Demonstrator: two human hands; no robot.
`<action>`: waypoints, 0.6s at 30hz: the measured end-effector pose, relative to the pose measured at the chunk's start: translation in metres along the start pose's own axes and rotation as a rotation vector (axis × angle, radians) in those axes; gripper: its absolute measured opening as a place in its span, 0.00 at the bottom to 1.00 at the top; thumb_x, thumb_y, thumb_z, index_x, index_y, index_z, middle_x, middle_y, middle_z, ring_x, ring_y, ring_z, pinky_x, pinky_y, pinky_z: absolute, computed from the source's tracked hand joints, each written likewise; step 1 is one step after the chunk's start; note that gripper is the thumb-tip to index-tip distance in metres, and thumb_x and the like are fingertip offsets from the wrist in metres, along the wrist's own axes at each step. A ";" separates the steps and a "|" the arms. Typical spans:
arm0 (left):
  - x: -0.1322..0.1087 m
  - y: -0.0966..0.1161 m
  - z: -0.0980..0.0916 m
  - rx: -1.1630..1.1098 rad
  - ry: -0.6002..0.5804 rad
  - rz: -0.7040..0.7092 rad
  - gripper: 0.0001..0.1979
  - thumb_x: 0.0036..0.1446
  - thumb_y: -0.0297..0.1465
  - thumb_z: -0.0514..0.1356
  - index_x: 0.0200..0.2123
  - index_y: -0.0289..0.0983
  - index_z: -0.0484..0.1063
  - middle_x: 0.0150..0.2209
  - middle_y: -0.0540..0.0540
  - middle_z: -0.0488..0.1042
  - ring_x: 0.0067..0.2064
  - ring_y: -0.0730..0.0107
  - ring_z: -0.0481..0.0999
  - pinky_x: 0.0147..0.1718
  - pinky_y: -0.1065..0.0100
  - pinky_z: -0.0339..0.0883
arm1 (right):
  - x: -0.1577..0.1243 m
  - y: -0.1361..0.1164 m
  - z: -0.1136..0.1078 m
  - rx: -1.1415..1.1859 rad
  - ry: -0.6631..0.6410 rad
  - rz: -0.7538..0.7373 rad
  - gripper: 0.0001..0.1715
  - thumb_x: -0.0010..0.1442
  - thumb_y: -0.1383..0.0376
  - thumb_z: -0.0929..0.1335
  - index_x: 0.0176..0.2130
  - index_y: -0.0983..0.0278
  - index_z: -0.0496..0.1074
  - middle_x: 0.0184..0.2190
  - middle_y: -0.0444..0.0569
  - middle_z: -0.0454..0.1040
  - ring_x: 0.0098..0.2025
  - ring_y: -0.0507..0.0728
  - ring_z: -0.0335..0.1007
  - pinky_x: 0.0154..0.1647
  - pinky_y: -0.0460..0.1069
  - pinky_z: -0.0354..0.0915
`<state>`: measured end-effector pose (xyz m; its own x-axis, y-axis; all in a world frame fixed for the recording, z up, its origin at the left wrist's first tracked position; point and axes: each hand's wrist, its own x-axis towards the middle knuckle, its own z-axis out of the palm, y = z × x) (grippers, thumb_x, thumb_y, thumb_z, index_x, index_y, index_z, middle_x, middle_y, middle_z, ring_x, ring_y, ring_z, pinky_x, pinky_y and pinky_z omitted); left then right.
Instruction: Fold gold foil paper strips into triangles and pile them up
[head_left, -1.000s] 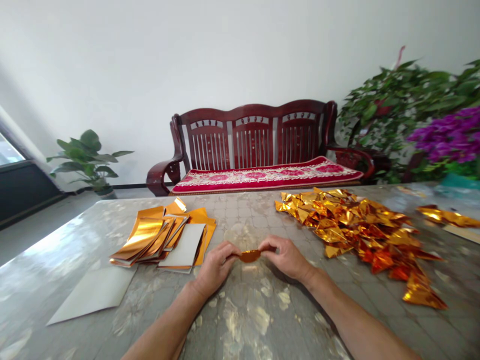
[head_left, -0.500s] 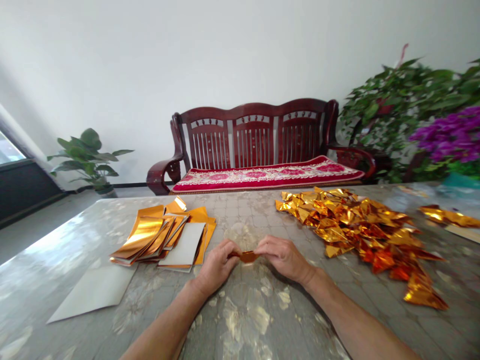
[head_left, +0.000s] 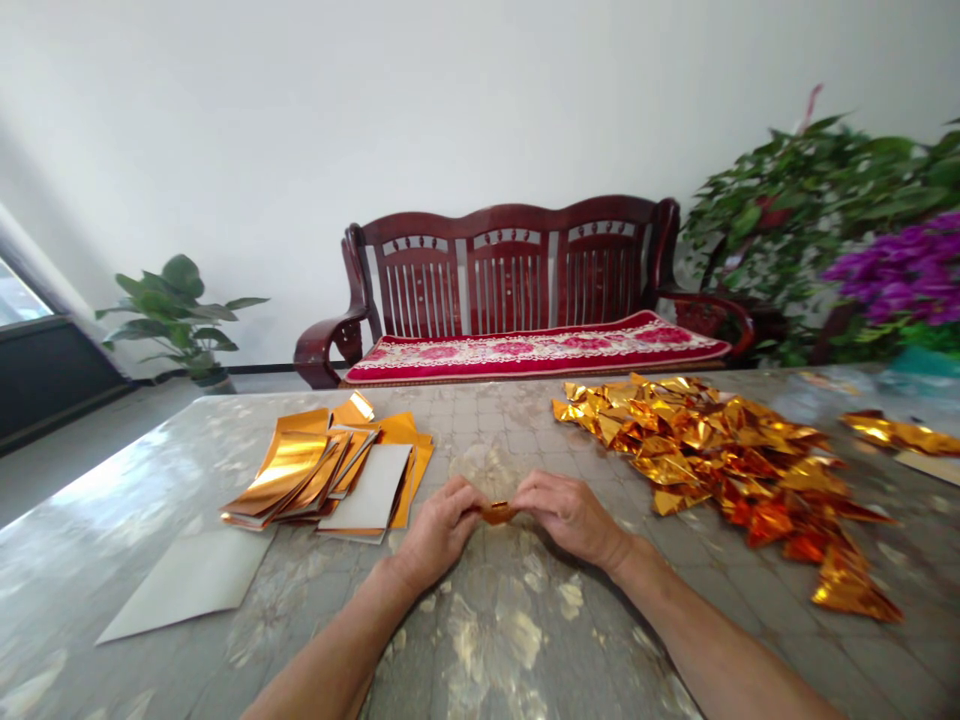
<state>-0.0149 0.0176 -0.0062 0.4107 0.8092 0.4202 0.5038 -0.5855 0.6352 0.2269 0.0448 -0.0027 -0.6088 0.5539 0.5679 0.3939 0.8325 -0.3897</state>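
Note:
My left hand [head_left: 436, 531] and my right hand [head_left: 568, 516] meet at the middle of the marbled table [head_left: 495, 640]. Both pinch a small folded piece of gold foil paper [head_left: 498, 514] between thumbs and fingers, just above the tabletop. To the left lies a fanned stack of flat gold foil sheets [head_left: 330, 472], some showing their white backs. To the right spreads a pile of folded gold foil pieces [head_left: 720, 460].
A single white-side-up sheet [head_left: 191, 582] lies at the near left. More gold foil [head_left: 900, 436] sits at the far right edge. Behind the table stand a dark wooden bench with a red cushion [head_left: 517, 300], a potted plant [head_left: 180, 315] and purple flowers [head_left: 900, 275].
The hands have drawn closer together and the foil piece between them looks smaller and more folded. Nothing else on the table has moved.

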 end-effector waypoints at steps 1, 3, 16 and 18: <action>0.000 0.000 0.000 0.003 0.005 0.001 0.07 0.61 0.22 0.55 0.35 0.38 0.72 0.35 0.49 0.69 0.38 0.71 0.70 0.38 0.71 0.62 | 0.000 0.000 0.000 0.002 -0.003 -0.001 0.20 0.62 0.76 0.63 0.43 0.57 0.78 0.38 0.46 0.77 0.40 0.52 0.73 0.42 0.46 0.66; 0.001 -0.001 0.001 0.006 0.017 0.007 0.08 0.61 0.22 0.55 0.34 0.38 0.72 0.35 0.49 0.68 0.38 0.71 0.70 0.39 0.71 0.62 | 0.000 0.000 0.002 0.011 -0.007 -0.004 0.20 0.62 0.76 0.63 0.43 0.57 0.78 0.39 0.46 0.77 0.41 0.52 0.72 0.43 0.46 0.66; 0.001 0.003 0.005 0.044 -0.042 -0.072 0.08 0.62 0.25 0.55 0.35 0.39 0.73 0.33 0.49 0.74 0.36 0.70 0.73 0.36 0.72 0.64 | 0.003 -0.008 -0.002 -0.043 -0.138 0.062 0.14 0.65 0.70 0.64 0.42 0.58 0.78 0.35 0.47 0.78 0.38 0.54 0.73 0.43 0.46 0.66; 0.002 0.004 0.005 0.038 -0.066 -0.056 0.10 0.62 0.25 0.54 0.38 0.40 0.75 0.35 0.49 0.76 0.38 0.69 0.75 0.37 0.72 0.65 | 0.002 -0.008 -0.001 -0.044 -0.132 0.092 0.14 0.65 0.70 0.64 0.41 0.59 0.79 0.34 0.47 0.78 0.37 0.54 0.74 0.42 0.46 0.67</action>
<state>-0.0082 0.0162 -0.0064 0.4301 0.8362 0.3402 0.5551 -0.5421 0.6309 0.2229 0.0392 0.0019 -0.6526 0.6237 0.4302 0.4802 0.7797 -0.4018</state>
